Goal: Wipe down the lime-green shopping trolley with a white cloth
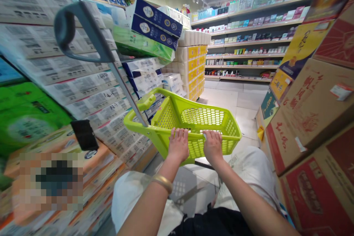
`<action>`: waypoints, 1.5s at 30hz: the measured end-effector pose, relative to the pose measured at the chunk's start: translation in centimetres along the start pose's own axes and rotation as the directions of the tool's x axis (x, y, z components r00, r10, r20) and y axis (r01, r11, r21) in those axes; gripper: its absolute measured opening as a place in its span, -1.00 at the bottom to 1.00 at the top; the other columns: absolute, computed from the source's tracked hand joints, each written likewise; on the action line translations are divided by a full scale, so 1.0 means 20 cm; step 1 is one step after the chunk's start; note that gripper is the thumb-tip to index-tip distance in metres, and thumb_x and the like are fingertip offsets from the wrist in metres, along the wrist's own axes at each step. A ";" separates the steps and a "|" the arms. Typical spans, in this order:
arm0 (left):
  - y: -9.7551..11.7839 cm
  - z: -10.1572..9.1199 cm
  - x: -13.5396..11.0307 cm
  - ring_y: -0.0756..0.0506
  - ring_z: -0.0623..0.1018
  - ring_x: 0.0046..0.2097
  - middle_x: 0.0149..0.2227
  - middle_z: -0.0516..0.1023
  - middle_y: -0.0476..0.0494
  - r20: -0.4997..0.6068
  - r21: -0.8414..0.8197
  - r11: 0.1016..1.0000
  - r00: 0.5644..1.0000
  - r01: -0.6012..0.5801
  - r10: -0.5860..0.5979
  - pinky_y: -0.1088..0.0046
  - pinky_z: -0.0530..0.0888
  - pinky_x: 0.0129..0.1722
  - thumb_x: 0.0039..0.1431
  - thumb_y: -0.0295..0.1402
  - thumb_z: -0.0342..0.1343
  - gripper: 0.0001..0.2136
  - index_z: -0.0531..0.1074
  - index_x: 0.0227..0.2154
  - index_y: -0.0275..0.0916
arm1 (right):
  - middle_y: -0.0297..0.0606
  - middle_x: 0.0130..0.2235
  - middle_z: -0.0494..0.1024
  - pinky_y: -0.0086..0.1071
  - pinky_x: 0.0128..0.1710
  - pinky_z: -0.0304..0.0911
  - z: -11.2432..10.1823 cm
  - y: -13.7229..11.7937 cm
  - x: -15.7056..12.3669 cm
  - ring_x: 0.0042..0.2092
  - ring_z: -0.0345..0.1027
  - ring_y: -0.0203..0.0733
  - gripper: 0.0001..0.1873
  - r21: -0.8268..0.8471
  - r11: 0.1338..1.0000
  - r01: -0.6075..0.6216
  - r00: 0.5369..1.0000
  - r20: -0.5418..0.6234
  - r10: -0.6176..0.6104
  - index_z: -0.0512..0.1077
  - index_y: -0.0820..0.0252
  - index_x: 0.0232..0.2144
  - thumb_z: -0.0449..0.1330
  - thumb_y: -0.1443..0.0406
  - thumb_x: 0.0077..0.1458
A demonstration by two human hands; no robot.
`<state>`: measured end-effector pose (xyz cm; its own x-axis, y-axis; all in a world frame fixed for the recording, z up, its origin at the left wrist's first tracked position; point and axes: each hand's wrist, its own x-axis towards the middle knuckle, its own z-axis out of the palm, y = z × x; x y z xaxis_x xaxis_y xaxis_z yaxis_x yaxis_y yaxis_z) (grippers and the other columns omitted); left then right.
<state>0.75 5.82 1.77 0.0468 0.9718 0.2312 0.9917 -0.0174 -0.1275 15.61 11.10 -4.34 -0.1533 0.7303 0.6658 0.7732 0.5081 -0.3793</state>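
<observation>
A lime-green plastic shopping basket (203, 107) with perforated walls stands in front of my knees, and nothing shows inside it. My left hand (178, 145) is curled over its near rim, fingers on the inner side. A little to the right, my right hand (213, 146) grips the same rim in a like way. From the basket's left end a metal pull rod rises, tilted up and left, with a grey loop handle (103, 46) on it. Neither hand touches this handle.
Stacked tissue packs (91, 77) line the left side, with a black phone (84, 134) lying on orange packs. Cardboard cartons (312, 107) crowd close on the right. Tiled floor (243, 99) leads to shelves (249, 37) of small boxed goods at the back.
</observation>
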 end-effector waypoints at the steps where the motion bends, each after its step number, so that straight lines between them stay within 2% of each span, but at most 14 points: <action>1: 0.00 0.00 0.00 -0.30 0.21 0.22 0.11 0.31 -0.35 -0.002 0.001 1.000 1.000 0.001 -0.001 0.04 -0.09 0.32 -0.01 -0.37 0.08 -0.36 0.13 0.18 -0.38 | -0.13 -0.16 0.51 -0.16 0.14 -0.03 0.02 -0.03 0.01 -0.03 0.25 -0.07 -0.58 0.013 1.000 -0.011 1.000 0.001 0.011 0.44 0.22 -0.13 -0.03 0.56 0.03; 5: 0.00 0.01 0.00 -0.29 0.21 0.22 0.11 0.31 -0.33 -0.012 0.002 1.000 1.000 -0.002 0.002 0.03 -0.07 0.32 -0.01 -0.38 0.07 -0.37 0.13 0.18 -0.35 | -0.12 -0.13 0.51 -0.20 0.11 0.01 0.08 -0.20 0.05 -0.04 0.26 -0.09 -0.59 0.090 0.996 0.010 0.999 0.037 -0.013 0.44 0.21 -0.11 -0.02 0.55 0.07; 7: -0.01 0.01 0.00 -0.28 0.21 0.21 0.10 0.32 -0.31 -0.017 0.001 1.000 1.000 -0.005 0.005 0.02 -0.05 0.31 -0.02 -0.40 0.07 -0.37 0.12 0.18 -0.31 | -0.14 -0.11 0.52 -0.22 0.09 0.03 0.09 -0.25 0.06 -0.04 0.26 -0.10 -0.59 0.106 0.994 0.035 0.997 0.063 -0.042 0.44 0.19 -0.09 -0.02 0.54 0.08; 11: -0.04 0.02 -0.01 -0.28 0.22 0.21 0.10 0.33 -0.30 -0.025 -0.004 1.000 1.000 -0.008 0.008 -0.01 -0.03 0.30 -0.04 -0.43 0.05 -0.36 0.12 0.19 -0.26 | -0.16 -0.11 0.52 -0.27 0.07 0.04 0.04 -0.16 0.04 -0.04 0.27 -0.12 -0.57 0.072 0.993 0.092 0.992 0.082 -0.098 0.44 0.19 -0.07 -0.02 0.56 0.08; 15: -0.04 0.02 -0.01 -0.30 0.21 0.21 0.09 0.32 -0.33 -0.029 -0.011 1.000 1.000 -0.004 0.004 0.01 -0.06 0.31 -0.03 -0.40 0.06 -0.37 0.13 0.18 -0.33 | -0.15 -0.15 0.53 -0.25 0.07 0.03 -0.02 -0.02 0.02 -0.06 0.27 -0.08 -0.60 -0.011 0.999 0.030 0.999 0.045 -0.030 0.45 0.21 -0.10 -0.01 0.55 0.08; 17: -0.03 0.02 -0.01 -0.30 0.21 0.21 0.09 0.32 -0.34 -0.031 -0.011 1.000 1.000 0.000 0.000 0.02 -0.07 0.32 -0.02 -0.40 0.05 -0.38 0.14 0.17 -0.36 | -0.15 -0.17 0.54 -0.23 0.06 0.03 -0.02 -0.03 0.02 -0.07 0.28 -0.07 -0.62 -0.020 1.000 -0.018 0.999 0.038 0.018 0.46 0.21 -0.13 0.00 0.55 0.08; 19: -0.03 0.02 -0.01 -0.30 0.21 0.20 0.09 0.33 -0.34 -0.035 -0.010 1.000 0.999 0.004 -0.004 0.02 -0.06 0.31 -0.01 -0.40 0.05 -0.39 0.15 0.17 -0.35 | -0.16 -0.18 0.54 -0.23 0.06 0.03 0.01 -0.10 0.03 -0.09 0.28 -0.08 -0.62 0.006 1.000 -0.028 0.999 0.046 0.027 0.46 0.20 -0.14 -0.01 0.55 0.08; 22: -0.03 0.01 -0.02 -0.28 0.23 0.20 0.09 0.34 -0.31 -0.040 -0.006 1.000 0.999 0.002 -0.002 0.01 -0.02 0.30 -0.01 -0.42 0.04 -0.39 0.15 0.17 -0.28 | -0.16 -0.15 0.54 -0.26 0.05 0.04 0.05 -0.22 0.05 -0.07 0.29 -0.10 -0.61 0.067 0.998 0.016 0.998 0.063 -0.021 0.45 0.19 -0.13 -0.01 0.56 0.08; 24: -0.05 0.01 -0.02 -0.27 0.23 0.20 0.09 0.34 -0.30 -0.041 -0.003 1.000 0.999 0.000 0.000 0.01 0.00 0.30 -0.01 -0.43 0.04 -0.39 0.14 0.18 -0.26 | -0.16 -0.12 0.53 -0.27 0.05 0.05 0.05 -0.25 0.06 -0.05 0.29 -0.11 -0.59 0.078 0.996 0.047 0.996 0.076 -0.053 0.44 0.19 -0.10 -0.01 0.56 0.09; 28: -0.07 0.01 -0.03 -0.27 0.23 0.20 0.09 0.34 -0.30 -0.039 -0.004 1.000 0.999 0.000 0.000 0.03 -0.01 0.31 0.00 -0.43 0.03 -0.39 0.14 0.18 -0.28 | -0.17 -0.11 0.53 -0.27 0.07 0.05 0.00 -0.16 0.03 -0.04 0.29 -0.11 -0.56 0.031 0.996 0.088 0.991 0.102 -0.091 0.43 0.16 -0.06 0.00 0.55 0.08; 32: -0.07 0.01 -0.03 -0.27 0.22 0.20 0.08 0.34 -0.32 -0.038 -0.014 1.000 0.999 0.009 -0.009 0.06 -0.05 0.33 0.01 -0.40 0.05 -0.39 0.16 0.18 -0.34 | -0.16 -0.12 0.53 -0.24 0.11 0.03 -0.04 -0.07 -0.01 -0.03 0.29 -0.09 -0.58 -0.025 0.999 0.030 0.997 0.068 -0.028 0.44 0.17 -0.09 0.00 0.55 0.07; 36: -0.05 0.01 -0.04 -0.28 0.22 0.20 0.09 0.34 -0.33 -0.039 -0.018 1.000 0.999 0.013 -0.014 0.07 -0.08 0.34 0.02 -0.39 0.05 -0.41 0.17 0.17 -0.37 | -0.16 -0.13 0.53 -0.23 0.10 0.03 0.00 -0.15 0.00 -0.03 0.28 -0.09 -0.58 0.017 0.999 -0.031 0.998 0.056 0.030 0.45 0.18 -0.12 -0.02 0.57 0.06; 40: -0.06 0.00 -0.05 -0.27 0.22 0.21 0.09 0.34 -0.32 -0.041 -0.016 1.000 0.999 0.009 -0.010 0.10 -0.09 0.35 0.03 -0.40 0.04 -0.42 0.18 0.17 -0.37 | -0.18 -0.12 0.53 -0.26 0.09 0.04 0.03 -0.23 0.02 -0.04 0.29 -0.12 -0.55 0.065 0.998 0.024 0.997 0.074 -0.029 0.45 0.17 -0.09 -0.03 0.58 0.07; 45: -0.07 0.00 -0.06 -0.26 0.22 0.21 0.09 0.33 -0.32 -0.046 -0.016 1.000 0.999 0.006 -0.007 0.10 -0.09 0.34 0.03 -0.39 0.06 -0.41 0.16 0.18 -0.35 | -0.16 -0.09 0.53 -0.26 0.13 0.02 -0.02 -0.10 -0.02 -0.01 0.28 -0.10 -0.55 -0.001 0.997 0.080 0.995 0.063 -0.080 0.43 0.18 -0.06 0.00 0.56 0.06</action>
<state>-0.73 4.77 1.69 0.0455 0.9600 0.2764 0.9938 -0.0154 -0.1102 14.29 9.60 -3.54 -0.2531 0.7148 0.6519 0.7594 0.5643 -0.3239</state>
